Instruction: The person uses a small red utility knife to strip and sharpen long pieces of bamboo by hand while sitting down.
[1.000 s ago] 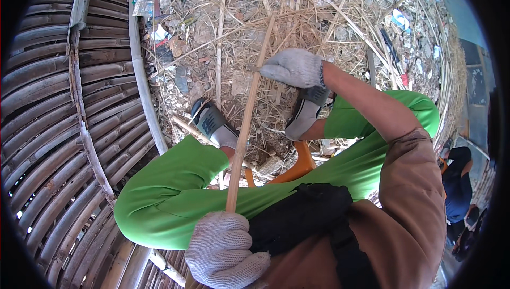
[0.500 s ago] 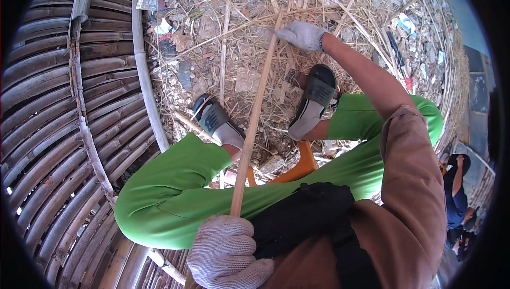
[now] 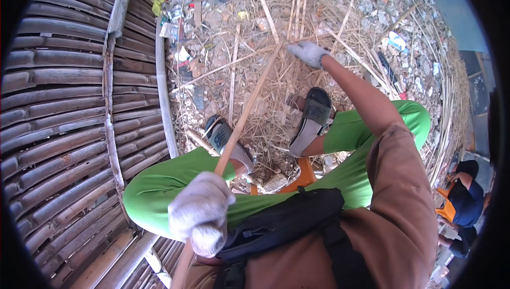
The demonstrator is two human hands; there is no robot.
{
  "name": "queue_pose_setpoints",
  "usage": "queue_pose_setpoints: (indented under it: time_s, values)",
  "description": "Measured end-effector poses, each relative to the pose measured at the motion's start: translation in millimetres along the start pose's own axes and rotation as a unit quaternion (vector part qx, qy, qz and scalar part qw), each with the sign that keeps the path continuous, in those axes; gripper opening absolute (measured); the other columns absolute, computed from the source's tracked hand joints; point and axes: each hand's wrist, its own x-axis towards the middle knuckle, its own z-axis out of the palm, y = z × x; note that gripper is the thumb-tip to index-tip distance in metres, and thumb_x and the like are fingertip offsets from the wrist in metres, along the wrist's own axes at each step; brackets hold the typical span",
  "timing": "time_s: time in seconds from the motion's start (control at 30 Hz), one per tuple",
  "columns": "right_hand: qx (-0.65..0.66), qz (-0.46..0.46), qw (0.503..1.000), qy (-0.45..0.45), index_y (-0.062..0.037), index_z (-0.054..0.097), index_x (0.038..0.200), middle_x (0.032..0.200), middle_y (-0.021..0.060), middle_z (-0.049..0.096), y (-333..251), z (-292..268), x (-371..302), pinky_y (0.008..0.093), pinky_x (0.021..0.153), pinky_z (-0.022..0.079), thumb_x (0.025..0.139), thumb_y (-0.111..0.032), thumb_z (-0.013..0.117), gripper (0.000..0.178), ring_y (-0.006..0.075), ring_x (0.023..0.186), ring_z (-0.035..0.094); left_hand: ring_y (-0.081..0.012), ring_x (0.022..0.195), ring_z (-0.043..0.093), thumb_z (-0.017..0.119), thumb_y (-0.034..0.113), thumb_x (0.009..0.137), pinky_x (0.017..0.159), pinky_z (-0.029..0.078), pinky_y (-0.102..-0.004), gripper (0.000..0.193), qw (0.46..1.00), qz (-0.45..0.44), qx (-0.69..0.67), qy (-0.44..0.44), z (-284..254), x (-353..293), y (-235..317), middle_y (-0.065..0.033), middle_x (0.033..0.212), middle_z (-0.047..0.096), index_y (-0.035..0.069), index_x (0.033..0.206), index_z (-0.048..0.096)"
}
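In a knitted white glove, my left hand is closed around a long, flat bamboo strip above my left thigh. The strip slants from the lower edge, through that fist, to the ground beyond my feet. My right hand, also gloved, is stretched forward beside the strip's far end. Its fingers are pressed together, and whatever they may hold is too small and blurred to make out. A small gap seems to lie between those fingertips and the strip.
A bamboo slat wall rises on the left. Straw shavings, loose strips and litter cover the ground. Beneath me shows an orange stool; a black bag crosses my lap. Another person sits at the far right.
My left hand has moved forward and left along with the strip, whose near end now shows behind the fist. My right hand sits slightly lower in the picture; the view has shifted.
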Motion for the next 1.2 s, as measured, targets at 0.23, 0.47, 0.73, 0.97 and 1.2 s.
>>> queue_pose_setpoints:
  time_s: [0.23, 0.47, 0.73, 0.97, 1.2]
  values:
    - [0.363, 0.045, 0.931, 0.001, -0.0003, 0.071, 0.117, 0.075, 0.0065, 0.067, -103.9, 1.6, -167.3, 0.0322, 0.046, 0.049, 0.099, -0.074, 0.061, 0.076, 0.0144, 0.052, 0.061, -0.0151, 0.052, 0.048, 0.064, 0.028, 0.109, 0.055, 0.047, -0.0352, 0.031, 0.992, 0.120, -0.030, 0.001, 32.4, -10.4, 61.0, 0.0012, 0.062, 0.050, -0.003, 0.103, 0.064]
    - [0.544, -0.005, 0.834, 0.092, -0.0044, 0.070, 0.115, 0.084, 0.0070, 0.070, -134.3, -31.7, -231.2, 0.0318, 0.049, 0.051, 0.098, -0.060, 0.073, 0.058, 0.0137, 0.055, 0.061, -0.0158, 0.055, 0.049, 0.057, 0.029, 0.113, 0.061, 0.051, -0.0351, 0.026, 0.979, 0.174, -0.087, 0.060, 64.1, -39.0, 105.9, 0.0024, 0.059, 0.044, 0.004, 0.109, 0.061]
    - [0.058, -0.309, 0.944, 0.101, -0.0055, 0.070, 0.117, 0.097, 0.0242, 0.073, -157.7, -12.1, -317.5, 0.0516, 0.083, 0.056, 0.101, -0.065, 0.062, 0.062, 0.0433, 0.090, 0.071, -0.0093, 0.050, 0.033, 0.050, 0.018, 0.115, 0.054, 0.033, -0.0288, 0.030, 0.930, 0.187, -0.161, 0.274, 59.7, -43.3, 115.9, 0.0049, 0.056, 0.037, -0.003, 0.109, 0.070]
    - [-0.094, -0.393, 0.910, 0.091, -0.0094, 0.071, 0.113, 0.097, 0.0222, 0.073, -183.5, -53.8, -326.6, 0.0556, 0.082, 0.055, 0.101, -0.068, 0.059, 0.061, 0.0452, 0.094, 0.072, -0.0119, 0.064, 0.045, 0.056, 0.023, 0.113, 0.064, 0.044, -0.0312, 0.031, 0.933, 0.207, -0.143, 0.257, 50.4, -18.2, 113.6, 0.0007, 0.070, 0.048, -0.002, 0.127, 0.066]
    - [-0.310, -0.349, 0.856, 0.225, -0.0150, 0.074, 0.107, 0.093, 0.0164, 0.075, -233.8, -162.3, -338.5, 0.0538, 0.079, 0.058, 0.098, -0.064, 0.066, 0.051, 0.0392, 0.092, 0.075, -0.0276, 0.107, 0.070, 0.081, 0.020, 0.095, 0.099, 0.055, -0.0382, 0.040, 0.963, -0.231, 0.138, -0.002, 28.8, -70.8, 131.5, -0.0154, 0.117, 0.072, -0.002, 0.126, 0.069]
